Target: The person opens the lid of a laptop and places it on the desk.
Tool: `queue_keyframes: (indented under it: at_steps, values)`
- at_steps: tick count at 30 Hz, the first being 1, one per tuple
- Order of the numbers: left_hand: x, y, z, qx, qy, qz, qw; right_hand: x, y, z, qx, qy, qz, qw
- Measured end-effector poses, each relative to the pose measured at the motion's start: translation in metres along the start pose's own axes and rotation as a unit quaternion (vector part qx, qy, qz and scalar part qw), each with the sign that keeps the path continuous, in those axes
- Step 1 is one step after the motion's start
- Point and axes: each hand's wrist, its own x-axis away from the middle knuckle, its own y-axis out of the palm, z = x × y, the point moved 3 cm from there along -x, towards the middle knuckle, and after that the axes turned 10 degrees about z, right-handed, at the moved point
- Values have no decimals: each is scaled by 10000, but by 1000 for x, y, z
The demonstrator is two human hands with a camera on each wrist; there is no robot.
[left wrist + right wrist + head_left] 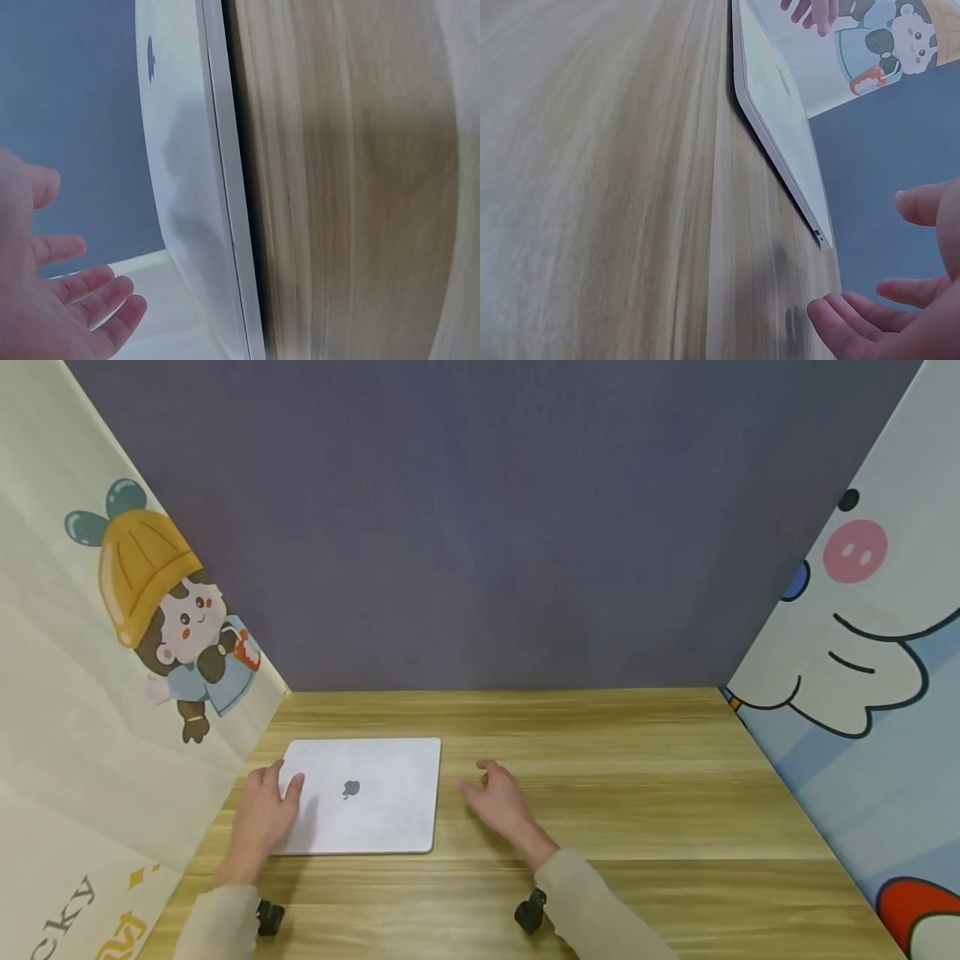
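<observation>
A closed silver laptop point(390, 793) with a dark apple logo lies flat on the wooden table, left of the middle. Over its left edge hovers my left hand point(266, 806), thumb and fingers spread apart, holding nothing. In the left wrist view that hand point(67, 277) is apart from the lid, and its shadow falls on the laptop point(195, 172). My right hand point(498, 797) is above the table just right of the laptop, empty, fingers loosely bent. The right wrist view shows a gap between this hand point(900, 300) and the laptop's side point(787, 135).
The wooden table point(637, 793) runs back to a dark grey-blue panel point(495, 527). A cartoon-printed sheet point(60, 652) borders the left side, another printed sheet point(885, 693) the right. Small black devices point(531, 912) sit at both wrists.
</observation>
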Motion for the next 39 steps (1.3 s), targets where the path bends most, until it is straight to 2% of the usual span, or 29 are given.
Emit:
queue_keyframes:
  at_steps: [5, 13, 24, 30, 39]
  values:
    - [-5, -2, -7, -65, 8, -117, 9999, -3, 6, -2, -49, 33, -14, 10000]
    - [-8, -2, -14, -126, -351, -297, 9989, -6, 15, -6, -113, 132, -64, 9998]
    - [-18, 3, -31, -209, -462, -524, 9973, -12, 27, -15, -127, 106, 29, 9999]
    - [-19, 5, -39, -307, -702, -784, 9940, -12, 36, -17, -106, 201, -86, 9997]
    - [-20, 7, -42, -153, -918, -872, 9918, -14, 45, -19, 19, 141, -76, 9999]
